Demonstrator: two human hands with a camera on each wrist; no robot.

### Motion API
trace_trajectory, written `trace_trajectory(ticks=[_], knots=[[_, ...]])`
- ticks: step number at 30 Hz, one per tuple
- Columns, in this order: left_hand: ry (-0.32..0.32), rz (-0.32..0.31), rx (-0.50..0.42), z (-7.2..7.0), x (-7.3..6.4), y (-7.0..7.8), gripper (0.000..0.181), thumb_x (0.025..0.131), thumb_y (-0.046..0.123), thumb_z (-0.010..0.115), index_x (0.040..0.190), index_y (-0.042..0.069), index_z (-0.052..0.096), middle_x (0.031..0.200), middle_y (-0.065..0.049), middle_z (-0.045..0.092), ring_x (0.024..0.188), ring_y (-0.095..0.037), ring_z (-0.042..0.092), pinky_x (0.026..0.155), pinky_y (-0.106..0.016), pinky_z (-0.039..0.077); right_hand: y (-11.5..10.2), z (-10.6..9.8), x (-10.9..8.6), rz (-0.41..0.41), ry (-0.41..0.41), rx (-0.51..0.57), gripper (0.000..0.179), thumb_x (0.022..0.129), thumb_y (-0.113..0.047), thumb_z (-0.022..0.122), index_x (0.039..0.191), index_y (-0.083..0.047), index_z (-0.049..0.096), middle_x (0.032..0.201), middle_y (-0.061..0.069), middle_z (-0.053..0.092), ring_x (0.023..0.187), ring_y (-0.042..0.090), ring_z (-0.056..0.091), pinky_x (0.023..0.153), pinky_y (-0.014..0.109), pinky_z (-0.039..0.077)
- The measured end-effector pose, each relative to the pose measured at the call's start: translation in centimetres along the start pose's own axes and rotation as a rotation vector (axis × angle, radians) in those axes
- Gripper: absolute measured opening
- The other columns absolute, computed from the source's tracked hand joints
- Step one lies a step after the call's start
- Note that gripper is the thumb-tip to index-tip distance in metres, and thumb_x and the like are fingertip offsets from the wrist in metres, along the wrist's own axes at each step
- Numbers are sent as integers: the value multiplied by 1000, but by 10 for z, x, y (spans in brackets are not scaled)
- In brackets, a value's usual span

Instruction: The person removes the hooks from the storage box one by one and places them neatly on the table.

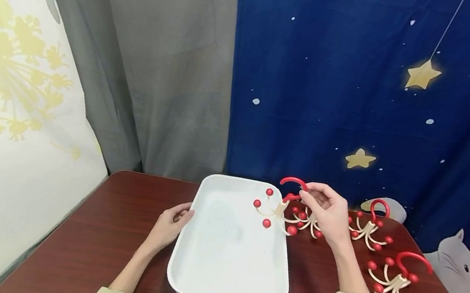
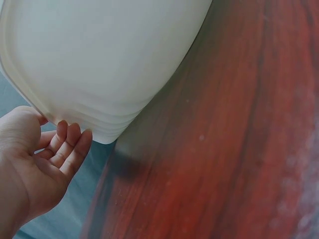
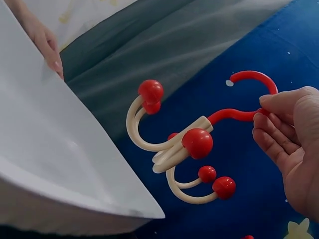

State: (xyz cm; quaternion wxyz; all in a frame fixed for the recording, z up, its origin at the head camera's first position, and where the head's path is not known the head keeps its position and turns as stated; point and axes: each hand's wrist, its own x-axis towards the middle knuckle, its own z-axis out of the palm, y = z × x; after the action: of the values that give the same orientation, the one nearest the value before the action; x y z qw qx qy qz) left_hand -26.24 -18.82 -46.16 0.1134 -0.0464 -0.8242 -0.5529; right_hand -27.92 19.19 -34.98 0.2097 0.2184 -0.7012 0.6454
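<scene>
A multi-armed hanger [image 1: 280, 209] with a red hook and curved cream arms tipped with red balls is held up over the right rim of a white plastic tray [image 1: 224, 264]. My right hand [image 1: 327, 213] pinches its red hook between thumb and fingers; the right wrist view shows the hanger [image 3: 182, 142] tilted, arms toward the tray. My left hand [image 1: 172, 222] grips the tray's left rim. In the left wrist view, the fingers [image 2: 75, 149] lie against the outer wall, with the thumb at the rim. No thing lies on the visible tray floor.
Three similar hangers stand on the dark red wooden table [image 1: 117, 230] right of the tray: one hanger [image 1: 311, 221] partly behind my right hand, another hanger [image 1: 369, 228] farther right, and a nearer hanger [image 1: 397, 284]. Grey and blue curtains [image 1: 315, 78] hang behind the table.
</scene>
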Motion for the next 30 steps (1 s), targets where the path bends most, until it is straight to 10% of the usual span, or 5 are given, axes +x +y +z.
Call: trace_trajectory(ticks=[30], knots=[[-4, -38, -12, 0, -1, 5, 40, 100, 19, 65, 132, -5, 62, 96, -11, 68, 78, -16, 60, 68, -23, 50, 1, -95, -39, 72, -42, -323, 22, 93, 1, 71, 112, 7, 64, 90, 4, 73, 80, 7, 69, 63, 18, 51]])
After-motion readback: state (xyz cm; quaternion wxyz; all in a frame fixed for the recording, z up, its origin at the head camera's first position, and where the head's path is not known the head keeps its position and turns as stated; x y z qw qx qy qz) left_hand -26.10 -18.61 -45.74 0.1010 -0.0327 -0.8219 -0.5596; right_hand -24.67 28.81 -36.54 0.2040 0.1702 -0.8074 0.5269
